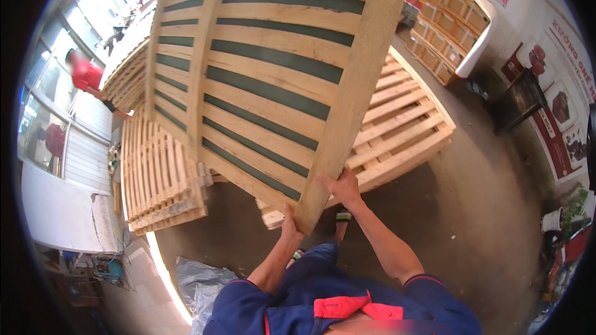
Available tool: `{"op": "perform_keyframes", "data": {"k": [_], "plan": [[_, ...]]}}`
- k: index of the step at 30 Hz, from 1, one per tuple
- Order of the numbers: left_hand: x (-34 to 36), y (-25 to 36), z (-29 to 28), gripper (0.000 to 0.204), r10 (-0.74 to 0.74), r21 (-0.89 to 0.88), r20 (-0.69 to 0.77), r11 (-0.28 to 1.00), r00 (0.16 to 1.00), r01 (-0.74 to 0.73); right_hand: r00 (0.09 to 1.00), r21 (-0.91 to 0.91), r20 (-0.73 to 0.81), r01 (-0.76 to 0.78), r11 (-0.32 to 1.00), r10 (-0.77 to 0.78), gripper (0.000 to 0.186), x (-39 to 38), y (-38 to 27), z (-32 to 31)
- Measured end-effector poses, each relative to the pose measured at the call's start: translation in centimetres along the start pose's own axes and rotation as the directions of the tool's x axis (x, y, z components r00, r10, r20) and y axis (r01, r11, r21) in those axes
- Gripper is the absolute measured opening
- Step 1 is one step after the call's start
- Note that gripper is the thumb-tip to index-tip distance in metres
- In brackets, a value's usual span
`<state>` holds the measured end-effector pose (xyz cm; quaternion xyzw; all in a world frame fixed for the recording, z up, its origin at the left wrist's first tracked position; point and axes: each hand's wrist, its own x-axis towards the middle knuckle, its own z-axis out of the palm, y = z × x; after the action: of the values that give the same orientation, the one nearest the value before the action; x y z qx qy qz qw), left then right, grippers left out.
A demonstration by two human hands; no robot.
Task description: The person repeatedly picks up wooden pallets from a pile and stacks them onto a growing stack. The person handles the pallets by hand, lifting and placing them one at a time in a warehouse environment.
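A large slatted wooden panel [355, 80] is tilted up in front of me, its dark green backing showing between the pale slats. My left hand [290, 228] grips its lowest corner, fingers closed around the end of the thick side board. A little higher on the same board, my right hand [343, 187] is closed on the outer edge. Behind and below the panel, at the right, more slatted wooden panels [403, 127] lie low over the floor. The far upper end of the held panel runs out of view at the top.
Another stack of slatted panels [162, 186] rests at the left. Beyond it, a person in a red shirt [87, 75] stands beside further wooden pieces [127, 77]. Grey plastic sheeting [202, 282] lies near my left. Stacked cartons [444, 31] and a black stand [520, 100] are at the right.
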<state>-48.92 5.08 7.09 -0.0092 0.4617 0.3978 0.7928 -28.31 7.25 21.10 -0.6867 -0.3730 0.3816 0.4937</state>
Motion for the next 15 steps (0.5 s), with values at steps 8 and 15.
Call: {"op": "perform_keyframes", "data": {"k": [8, 15], "plan": [[-2.0, -11.4, 11.1, 0.065, -0.095, 0.05, 0.032, 0.994, 0.995, 0.093, 0.96, 0.029, -0.242, -0.137, 0.99, 0.14, 0.077, 6.7, 3.5, -12.4], [1.3, -23.5, 21.5, 0.05, -0.059, -0.077, 0.018, 0.995, 0.998, 0.06, 0.991, -0.126, -0.127, 0.02, 0.992, -0.036, 0.093, 13.8, 7.0, -23.0]]}}
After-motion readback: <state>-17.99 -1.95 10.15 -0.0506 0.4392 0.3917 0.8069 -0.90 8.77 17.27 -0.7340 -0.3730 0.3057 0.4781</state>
